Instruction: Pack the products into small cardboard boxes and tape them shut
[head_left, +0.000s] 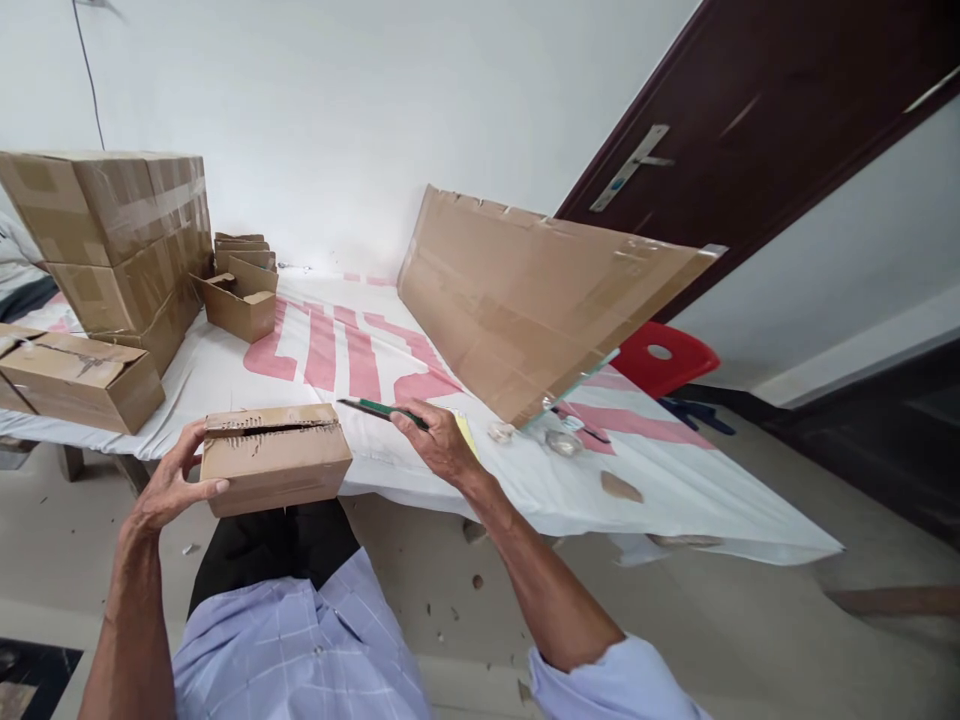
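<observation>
A small brown cardboard box (281, 475) sits at the table's front edge, its top seam slit ragged with a dark gap along it. My left hand (174, 482) grips the box's left end, thumb on the front face and fingers behind. In my right hand (437, 440) is a green and black utility knife (382, 409), fingers closed round its handle. The blade points left, just past the box's right top corner and apart from it.
Stacked taped cartons (127, 240) stand at the back left, with another small box (82, 378) before them. An open small box (241, 300) lies nearby. A large cardboard sheet (540, 290) leans at the right, beside a red plastic stool (664, 360). White cloth (330, 290) covers the table.
</observation>
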